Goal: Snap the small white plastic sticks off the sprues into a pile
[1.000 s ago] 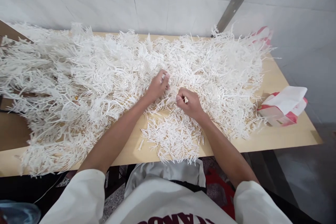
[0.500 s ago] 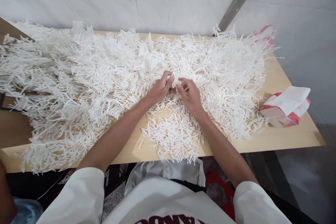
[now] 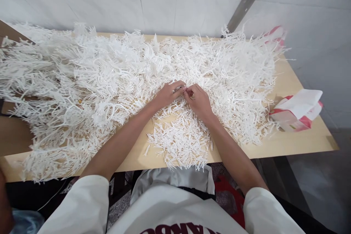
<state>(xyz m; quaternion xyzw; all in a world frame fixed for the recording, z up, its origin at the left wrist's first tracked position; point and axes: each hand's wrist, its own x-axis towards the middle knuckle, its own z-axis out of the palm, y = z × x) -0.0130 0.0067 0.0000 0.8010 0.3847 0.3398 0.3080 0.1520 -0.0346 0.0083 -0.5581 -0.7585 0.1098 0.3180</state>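
Observation:
A wide tangled heap of thin white branching plastic pieces (image 3: pixel 123 65) covers most of the wooden table. Over its middle, my left hand (image 3: pixel 170 93) and my right hand (image 3: pixel 197 98) meet with fingertips pinched together. Between them is something small and whitish, probably one of these pieces, mostly hidden by the fingers. Just below the hands, near the table's front edge, lies a flatter pile of short white plastic pieces (image 3: pixel 181 142), separate from the long tangled ones.
A pink-and-white tissue pack (image 3: pixel 296 111) stands at the right end of the table (image 3: pixel 307 142). Cardboard (image 3: pixel 13 135) is at the left. A metal post (image 3: pixel 249 2) leans before the tiled wall behind. Part of another person's arm (image 3: pixel 5 201) shows at the lower left.
My hands have come together from slightly apart, and their fingertips now touch. My left fingers have lowered and closed toward the right ones. The piles look the same.

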